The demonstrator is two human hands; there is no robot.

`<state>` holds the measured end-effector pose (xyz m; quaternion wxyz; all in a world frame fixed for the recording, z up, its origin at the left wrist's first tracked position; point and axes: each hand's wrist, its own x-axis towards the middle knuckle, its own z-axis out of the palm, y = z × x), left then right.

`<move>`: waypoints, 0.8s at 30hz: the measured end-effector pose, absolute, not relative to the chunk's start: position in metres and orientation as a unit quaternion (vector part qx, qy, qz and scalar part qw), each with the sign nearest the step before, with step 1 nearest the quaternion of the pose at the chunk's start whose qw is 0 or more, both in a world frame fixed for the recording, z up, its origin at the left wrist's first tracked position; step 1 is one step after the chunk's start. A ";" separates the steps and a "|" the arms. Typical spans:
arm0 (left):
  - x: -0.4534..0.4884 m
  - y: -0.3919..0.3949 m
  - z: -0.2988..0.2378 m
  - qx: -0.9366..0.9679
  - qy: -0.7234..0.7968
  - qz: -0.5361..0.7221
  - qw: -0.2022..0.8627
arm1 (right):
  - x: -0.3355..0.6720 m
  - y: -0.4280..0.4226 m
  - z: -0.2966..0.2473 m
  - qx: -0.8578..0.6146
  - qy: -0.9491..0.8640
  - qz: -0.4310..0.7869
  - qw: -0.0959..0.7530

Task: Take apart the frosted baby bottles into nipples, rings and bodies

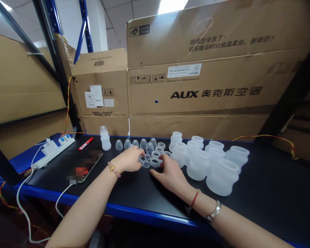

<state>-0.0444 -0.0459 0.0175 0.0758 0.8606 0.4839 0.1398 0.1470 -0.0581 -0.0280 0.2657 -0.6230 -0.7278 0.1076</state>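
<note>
The left hand (127, 160) and right hand (170, 175) were apart, their fingertips among clear plastic bottle collars (155, 162) lying between them; whether either gripped one, I couldn't tell. Clear teats (143, 143) stood just beyond the hands, frosted bottle bodies (223, 177) right of the right hand.

Black-topped workbench (134, 196), blue steel edge. Lying on it: white power strip (58, 151), red marker (86, 143), phone (89, 168), small frosted bottle (105, 138), clear domed caps (143, 143), clear rings (155, 162), large frosted bottle bodies (222, 177).

Left hand (127, 159), right hand (170, 175) among rings (155, 162)
</note>
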 end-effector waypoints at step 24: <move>-0.038 -0.037 0.017 0.761 0.545 0.304 0.177 | 0.153 -0.047 -0.023 -0.660 -0.670 0.228 0.252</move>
